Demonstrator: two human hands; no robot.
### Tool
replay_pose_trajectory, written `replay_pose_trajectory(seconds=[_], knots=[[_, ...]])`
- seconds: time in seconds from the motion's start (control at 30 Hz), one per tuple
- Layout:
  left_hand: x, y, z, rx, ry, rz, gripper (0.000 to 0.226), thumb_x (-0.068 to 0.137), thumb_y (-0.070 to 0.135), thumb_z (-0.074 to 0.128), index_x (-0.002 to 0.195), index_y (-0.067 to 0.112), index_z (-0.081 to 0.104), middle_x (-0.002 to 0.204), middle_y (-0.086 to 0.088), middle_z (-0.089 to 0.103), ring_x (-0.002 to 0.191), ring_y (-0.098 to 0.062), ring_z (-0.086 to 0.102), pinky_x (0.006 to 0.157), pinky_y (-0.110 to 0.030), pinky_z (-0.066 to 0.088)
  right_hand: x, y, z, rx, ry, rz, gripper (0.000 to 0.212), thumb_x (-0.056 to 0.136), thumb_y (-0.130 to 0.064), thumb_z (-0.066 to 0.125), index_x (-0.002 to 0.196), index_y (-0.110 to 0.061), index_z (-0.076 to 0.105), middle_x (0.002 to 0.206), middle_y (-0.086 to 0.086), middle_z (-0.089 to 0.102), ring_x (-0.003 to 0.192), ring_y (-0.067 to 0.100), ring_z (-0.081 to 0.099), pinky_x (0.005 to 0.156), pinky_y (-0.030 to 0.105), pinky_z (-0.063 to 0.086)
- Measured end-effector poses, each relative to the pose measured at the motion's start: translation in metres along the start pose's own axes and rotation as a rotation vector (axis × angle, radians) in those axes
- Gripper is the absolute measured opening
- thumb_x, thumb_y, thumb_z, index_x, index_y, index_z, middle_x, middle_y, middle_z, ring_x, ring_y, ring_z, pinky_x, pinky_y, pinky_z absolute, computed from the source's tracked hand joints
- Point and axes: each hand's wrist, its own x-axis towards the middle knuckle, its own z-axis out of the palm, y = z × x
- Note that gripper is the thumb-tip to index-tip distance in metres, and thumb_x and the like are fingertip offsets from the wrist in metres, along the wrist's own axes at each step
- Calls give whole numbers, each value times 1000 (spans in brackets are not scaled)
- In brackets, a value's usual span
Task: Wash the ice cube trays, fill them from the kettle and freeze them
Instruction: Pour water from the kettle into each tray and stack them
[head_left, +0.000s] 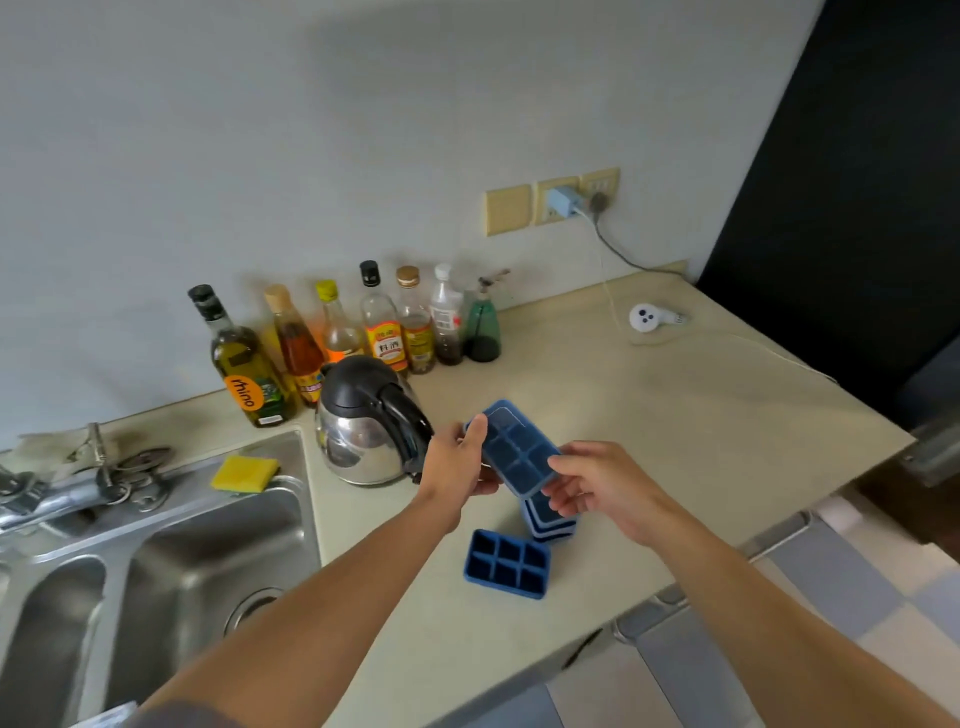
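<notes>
Head view shows your left hand (457, 463) and right hand (597, 487), fingers curled tight on one blue tray (518, 448), beside the kettle (363, 418).

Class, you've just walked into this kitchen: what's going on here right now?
A person holds a blue ice cube tray above the counter, the left hand gripping its far end and the right hand pinching its near end. Below it sits a small stack of trays. An open tray lies nearer the counter's edge and looks empty. The kettle stands untouched beside the sink.
</notes>
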Motion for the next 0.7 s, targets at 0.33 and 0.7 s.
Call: replay_pose_trajectory(seconds=[0.33,0.7], knots=[[15,-6,32,95,-74,-117,26,103,34,55,124,18,57,102,-6,69,65,-14,75,58,-28,59,18,34,-21,22,113,130,11,102,-7,57,111,-3,54,81,20,74,65,29,70,58,35,57],[29,-38,38,41,-186,-139,34,97,1,60,126,16,53,87,-18,77,71,-26,76,59,-30,60,34,80,-19,-16,165,193,6,102,-14,55,107,-12,59,69,12,71,54,24,64,54,32,54]])
